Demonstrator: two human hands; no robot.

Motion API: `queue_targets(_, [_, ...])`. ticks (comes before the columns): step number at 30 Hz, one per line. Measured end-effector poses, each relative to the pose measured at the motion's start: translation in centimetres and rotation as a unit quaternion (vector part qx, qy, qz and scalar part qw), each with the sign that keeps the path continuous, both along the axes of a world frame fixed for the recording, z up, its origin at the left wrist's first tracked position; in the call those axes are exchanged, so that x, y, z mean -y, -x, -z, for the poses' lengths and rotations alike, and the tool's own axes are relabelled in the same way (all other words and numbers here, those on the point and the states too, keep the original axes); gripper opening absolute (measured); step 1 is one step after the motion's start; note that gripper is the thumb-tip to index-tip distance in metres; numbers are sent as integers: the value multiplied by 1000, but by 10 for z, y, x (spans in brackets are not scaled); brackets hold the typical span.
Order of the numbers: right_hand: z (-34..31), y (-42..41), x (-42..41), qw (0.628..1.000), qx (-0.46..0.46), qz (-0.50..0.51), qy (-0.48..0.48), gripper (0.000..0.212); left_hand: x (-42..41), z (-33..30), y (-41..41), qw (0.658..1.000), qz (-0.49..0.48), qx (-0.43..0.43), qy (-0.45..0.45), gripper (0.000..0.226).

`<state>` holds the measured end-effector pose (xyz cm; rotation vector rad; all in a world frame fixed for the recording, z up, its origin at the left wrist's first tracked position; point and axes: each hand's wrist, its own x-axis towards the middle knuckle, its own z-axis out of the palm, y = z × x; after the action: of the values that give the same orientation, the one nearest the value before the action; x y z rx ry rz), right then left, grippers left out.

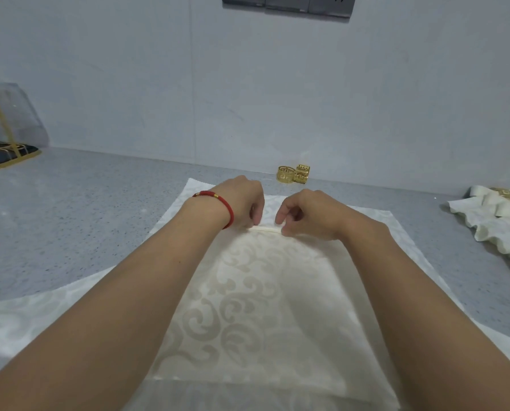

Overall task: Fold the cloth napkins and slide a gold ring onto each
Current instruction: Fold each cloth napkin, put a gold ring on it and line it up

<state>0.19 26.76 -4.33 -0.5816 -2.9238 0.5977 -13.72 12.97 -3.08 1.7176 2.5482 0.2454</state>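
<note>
Left hand (243, 200), red cord bracelet (218, 203) at wrist: fingers curled downward, tips pinching the raised far edge of the cream napkin (247, 307) at its fold ridge. Right hand (304, 212): fingers likewise curled, thumb and forefinger pinching the same ridge just beside the left hand, a short span of folded edge visible between the two. Both grips narrow, closed on cloth only. Napkin position: centre of grey speckled counter (69, 203), directly below both forearms. Fold ridge orientation: left to right, parallel to the back wall; folded panel extending from ridge toward the viewer, widening near the bottom edge of view. Lower layer spread flat beneath, corners showing beyond the upper panel at left, right and far side. Surface: cream-white damask, scroll pattern in slightly darker sheen, smooth with soft shading along the panel sides. Two gold rings (293, 174): upright, touching each other, at the wall base just beyond the napkin's far edge. Finished napkins (502, 221): pleated, ringed in gold, laid in a group at far right of counter. Black tray with gold rim (7, 157) under a clear cover: far left of counter.
</note>
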Motion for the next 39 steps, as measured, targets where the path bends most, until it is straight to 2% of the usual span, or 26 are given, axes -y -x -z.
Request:
queue_targets(6, [3, -1, -3, 1000, 16, 23, -4, 12, 1, 6, 6, 1000, 2, 11, 17, 9])
queue_targets(13, [-8, 0, 1, 998, -20, 20, -63, 14, 1, 2, 0, 997, 4, -67, -28, 19])
queue_targets(15, [-6, -1, 1, 997, 5, 24, -80, 19, 0, 4, -3, 997, 14, -75, -27, 22])
queue_targets(17, [-4, -1, 2, 995, 53, 24, -77, 21, -2, 5, -4, 997, 30, -67, -12, 25])
queue_targets(19, [-7, -3, 2, 995, 80, 16, -64, 15, -1, 5, -3, 998, 39, -46, 12, 28])
queue_targets(22, [-14, -5, 4, 997, 56, 8, -51, 10, 3, 3, 2, 998, 47, -15, 37, 27])
queue_targets(25, [-11, -6, 3, 998, 45, 9, -47, 6, 8, 2, 4, 999, 37, 18, 12, 14])
queue_targets(29, [-7, -6, 1, 997, 57, 3, -49, 16, 10, 4, 8, 999, 32, 37, -15, 20])
queue_targets(32, [-8, -7, 3, 998, 42, 6, -52, 11, 10, 6, 9, 999, 25, 31, 12, 19])
queue_targets(35, [-8, -8, 6, 997, 36, 9, -61, 8, 10, 5, 7, 999, 23, 21, 13, 6])
queue_targets(39, [-10, -5, 11, 995, 62, 13, -80, 17, 12, 4, 3, 1000, 20, -2, 12, 18])
